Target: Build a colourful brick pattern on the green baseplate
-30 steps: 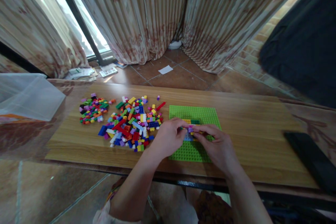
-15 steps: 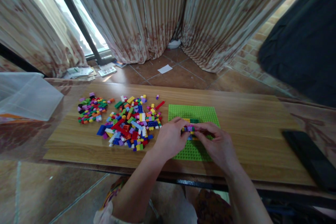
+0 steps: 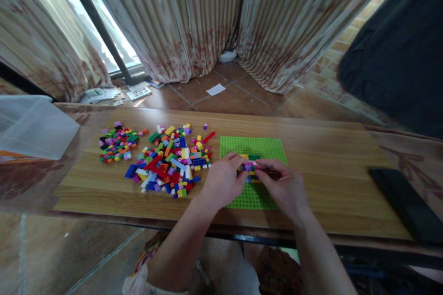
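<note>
A green studded baseplate (image 3: 256,198) lies on the wooden table. Over its middle, my left hand (image 3: 226,179) and my right hand (image 3: 284,189) are pinched from either side on a small group of toy bricks (image 3: 248,166), purple, pink and green among them. Yellow and dark green bricks (image 3: 254,157) show just behind the fingertips, and a light blue and yellow edge shows below. My fingers hide much of the bricks, so I cannot tell whether the held ones are joined to those on the baseplate.
A large pile of mixed toy bricks (image 3: 169,166) spreads left of the baseplate, with a smaller pile (image 3: 119,144) farther left. A clear plastic bin (image 3: 38,124) stands at the left end. A black flat object (image 3: 403,203) lies at the right end of the table (image 3: 332,170).
The right fingertips have shifted slightly on the held bricks, with the pinch kept. The whole view has moved a little; the piles look the same.
</note>
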Demonstrator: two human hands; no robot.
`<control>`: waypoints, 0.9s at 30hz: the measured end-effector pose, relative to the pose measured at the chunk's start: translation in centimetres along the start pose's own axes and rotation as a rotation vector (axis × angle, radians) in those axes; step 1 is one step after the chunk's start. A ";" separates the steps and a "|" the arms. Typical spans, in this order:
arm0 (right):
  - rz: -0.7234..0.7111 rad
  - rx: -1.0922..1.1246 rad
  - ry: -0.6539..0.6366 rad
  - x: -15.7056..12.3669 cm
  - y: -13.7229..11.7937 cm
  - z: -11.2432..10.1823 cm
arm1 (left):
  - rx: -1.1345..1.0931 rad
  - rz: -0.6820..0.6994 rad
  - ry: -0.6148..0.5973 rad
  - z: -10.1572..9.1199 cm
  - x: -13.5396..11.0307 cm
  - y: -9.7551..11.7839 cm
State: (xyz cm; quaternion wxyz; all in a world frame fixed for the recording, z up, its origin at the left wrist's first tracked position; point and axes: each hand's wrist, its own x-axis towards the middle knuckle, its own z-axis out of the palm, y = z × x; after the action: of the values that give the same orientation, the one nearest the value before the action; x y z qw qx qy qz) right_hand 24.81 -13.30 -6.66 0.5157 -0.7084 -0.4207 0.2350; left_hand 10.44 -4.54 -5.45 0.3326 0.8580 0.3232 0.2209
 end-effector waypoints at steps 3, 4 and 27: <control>-0.002 -0.003 -0.004 -0.1 -0.3 0.2 | -0.020 0.003 -0.001 -0.1 0.0 0.2; -0.003 -0.001 -0.004 -0.1 -0.3 0.2 | -0.026 0.002 0.000 -0.1 0.0 0.2; 0.096 0.104 -0.002 0.4 -0.3 0.3 | -0.048 -0.101 0.073 0.7 0.0 0.6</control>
State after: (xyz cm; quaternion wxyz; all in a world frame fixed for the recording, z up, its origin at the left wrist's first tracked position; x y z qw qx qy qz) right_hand 24.67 -12.80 -6.49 0.5398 -0.6997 -0.3738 0.2816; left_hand 11.08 -5.14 -5.50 0.3517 0.8239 0.3724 0.2425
